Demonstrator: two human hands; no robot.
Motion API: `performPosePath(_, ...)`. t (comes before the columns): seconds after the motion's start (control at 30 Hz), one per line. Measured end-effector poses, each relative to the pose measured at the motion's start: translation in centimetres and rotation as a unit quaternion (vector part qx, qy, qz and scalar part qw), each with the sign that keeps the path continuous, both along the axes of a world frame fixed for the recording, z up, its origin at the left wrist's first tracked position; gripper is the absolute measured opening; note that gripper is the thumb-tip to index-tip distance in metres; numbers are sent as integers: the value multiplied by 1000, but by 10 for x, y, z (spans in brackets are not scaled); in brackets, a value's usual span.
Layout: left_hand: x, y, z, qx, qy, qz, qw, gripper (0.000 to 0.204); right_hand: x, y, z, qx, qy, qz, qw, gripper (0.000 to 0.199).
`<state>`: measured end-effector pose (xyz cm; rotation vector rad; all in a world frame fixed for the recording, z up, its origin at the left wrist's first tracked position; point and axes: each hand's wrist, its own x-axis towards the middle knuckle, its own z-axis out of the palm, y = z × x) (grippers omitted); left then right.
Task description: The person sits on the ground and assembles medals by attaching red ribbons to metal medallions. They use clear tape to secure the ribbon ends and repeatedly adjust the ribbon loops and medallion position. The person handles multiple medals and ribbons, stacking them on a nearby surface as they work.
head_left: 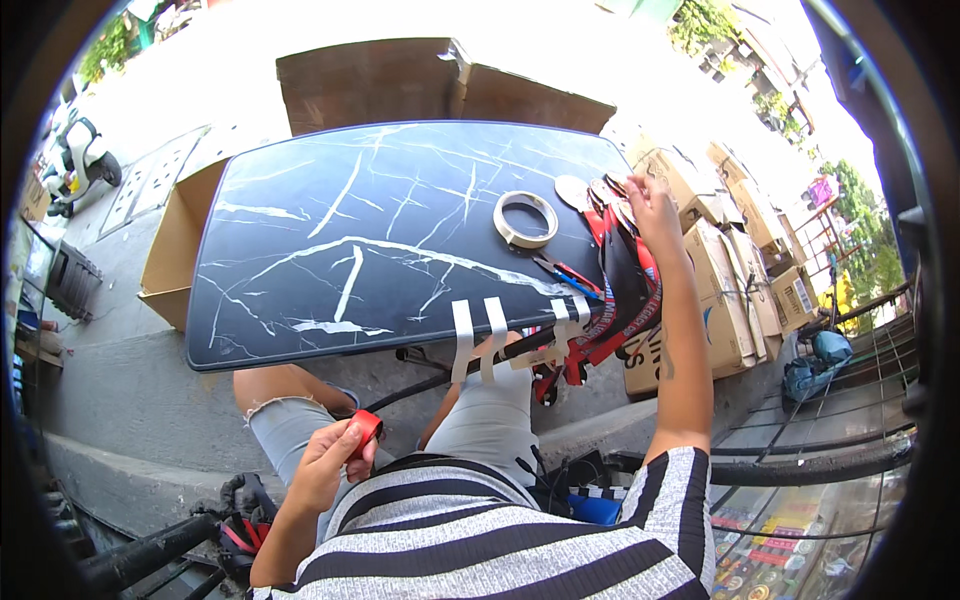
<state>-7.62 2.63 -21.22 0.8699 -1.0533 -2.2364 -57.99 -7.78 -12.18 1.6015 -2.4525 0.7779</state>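
My left hand (325, 465) is closed around a small red roll (366, 434), held low in front of my lap; it looks like tape or ribbon. Out at the table's right edge, my right hand (652, 212) has its fingers bent together beside several medals (603, 190). What those fingertips hold, if anything, I cannot make out. Red and black medal ribbons (622, 270) hang over the edge below that hand. A roll of masking tape (525, 220) lies flat on the dark marble-patterned table (330, 260). Near it rests a blue-and-red handled tool (570, 278).
Cut tape strips (463, 335) dangle from the near table edge. Cardboard boxes (720, 290) are stacked at the right, and an open carton (370, 82) stands behind the table. A metal rail (780, 467) runs at the lower right. A scooter (85, 160) is parked far left.
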Motion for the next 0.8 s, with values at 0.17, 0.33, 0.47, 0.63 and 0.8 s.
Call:
performPosePath(0.17, 1, 9, 8, -32, -13, 7, 999, 35, -75, -36, -32, 254, 137, -13, 957, 73)
performPosePath(0.33, 14, 15, 2, -39, -10, 26, 999, 37, -115, -30, -12, 371, -60, 87, 923, 62)
performPosePath(0.47, 14, 13, -8, -19, 63, 6, 998, 38, -105, -9, -8, 307, 55, 137, 940, 55)
performPosePath(0.63, 0, 15, -13, -42, 53, -17, 998, 39, -63, 18, -24, 208, 217, 115, 947, 45)
performPosePath(0.8, 4, 15, -17, -48, 63, -16, 997, 38, -44, 34, -43, 78, 215, 135, 964, 33)
